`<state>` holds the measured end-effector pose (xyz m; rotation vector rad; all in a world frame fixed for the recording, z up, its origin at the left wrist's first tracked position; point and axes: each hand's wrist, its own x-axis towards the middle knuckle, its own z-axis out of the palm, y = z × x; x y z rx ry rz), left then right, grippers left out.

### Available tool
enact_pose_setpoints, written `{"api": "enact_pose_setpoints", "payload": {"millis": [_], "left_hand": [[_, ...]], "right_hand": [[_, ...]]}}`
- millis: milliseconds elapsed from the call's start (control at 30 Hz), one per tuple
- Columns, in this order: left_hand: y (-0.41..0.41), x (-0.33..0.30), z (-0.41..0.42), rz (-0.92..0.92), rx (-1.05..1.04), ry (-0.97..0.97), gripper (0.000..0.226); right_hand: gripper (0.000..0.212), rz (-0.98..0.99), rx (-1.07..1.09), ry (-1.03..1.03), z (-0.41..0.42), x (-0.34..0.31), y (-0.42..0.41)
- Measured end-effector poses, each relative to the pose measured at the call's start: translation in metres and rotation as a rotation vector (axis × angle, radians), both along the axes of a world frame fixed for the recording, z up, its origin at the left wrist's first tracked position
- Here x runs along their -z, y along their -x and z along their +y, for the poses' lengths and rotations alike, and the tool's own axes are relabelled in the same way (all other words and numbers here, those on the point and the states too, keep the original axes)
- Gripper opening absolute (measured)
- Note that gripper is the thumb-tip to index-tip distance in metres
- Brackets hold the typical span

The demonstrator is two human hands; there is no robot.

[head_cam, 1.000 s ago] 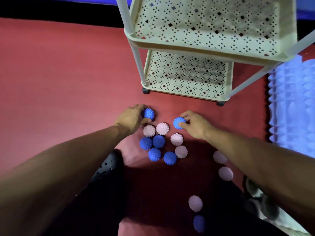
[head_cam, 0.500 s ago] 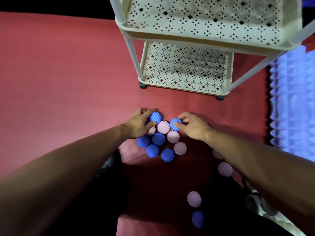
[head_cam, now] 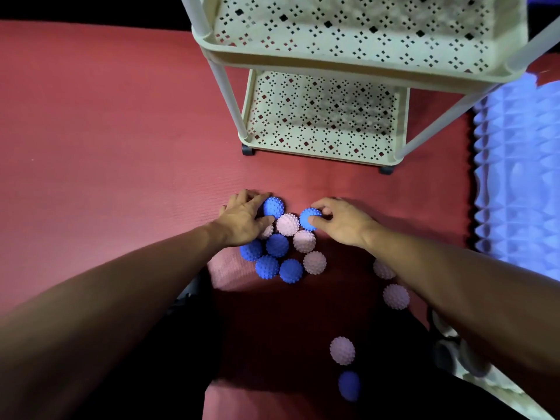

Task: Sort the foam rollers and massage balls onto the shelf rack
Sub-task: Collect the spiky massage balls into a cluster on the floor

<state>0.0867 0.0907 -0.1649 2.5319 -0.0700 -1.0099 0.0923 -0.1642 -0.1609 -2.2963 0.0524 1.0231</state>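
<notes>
Both hands (head_cam: 345,223) grip knobbly blue balls (head_cam: 309,218) — round, studded.

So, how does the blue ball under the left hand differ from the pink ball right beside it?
The blue ball is deep blue; the pink ball is pale pink. The left hand grips the blue ball, while no hand holds the pink one. The blue ball lies nearer the shelf rack, at the cluster's edge; the pink ball sits further inside it. Both are round, spiky and similar in size.
</notes>
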Motion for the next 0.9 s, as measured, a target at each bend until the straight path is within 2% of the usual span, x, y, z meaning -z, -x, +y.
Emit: {"api": "enact_pose_setpoints", "payload": {"millis": [133,300,400,467,533,700,900], "left_hand": [[-0.002,0.002,0.006,0.012,-0.001,0.012,0.069],[-0.001,-0.003,0.006,-0.017,-0.005,0.051,0.069],[0.001,-0.015,0.006,-0.191,0.013,0.053,0.067],[0.005,-0.025,0.001,-0.349,0.068,0.042,0.066],[0.009,-0.035,-0.011,-0.417,0.120,0.042,0.072],[0.019,-0.039,-0.043,-0.413,0.201,0.095,0.067],[0.027,-0.037,-0.048,-0.372,0.236,0.117,0.074]], "right_hand": [[0.049,-0.036,-0.026,0.015,-0.005,-0.003,-0.004],[0.048,-0.130,-0.097,0.019,-0.030,-0.022,-0.010],[0.045,-0.158,-0.110,0.022,-0.060,-0.035,-0.008],[0.045,-0.116,-0.165,0.064,-0.082,-0.042,-0.003],[0.050,-0.053,-0.223,0.138,-0.101,-0.046,0.005],[0.072,0.089,-0.388,0.364,-0.129,-0.043,0.040],[0.063,0.073,-0.458,0.369,-0.136,-0.027,0.058]]}}
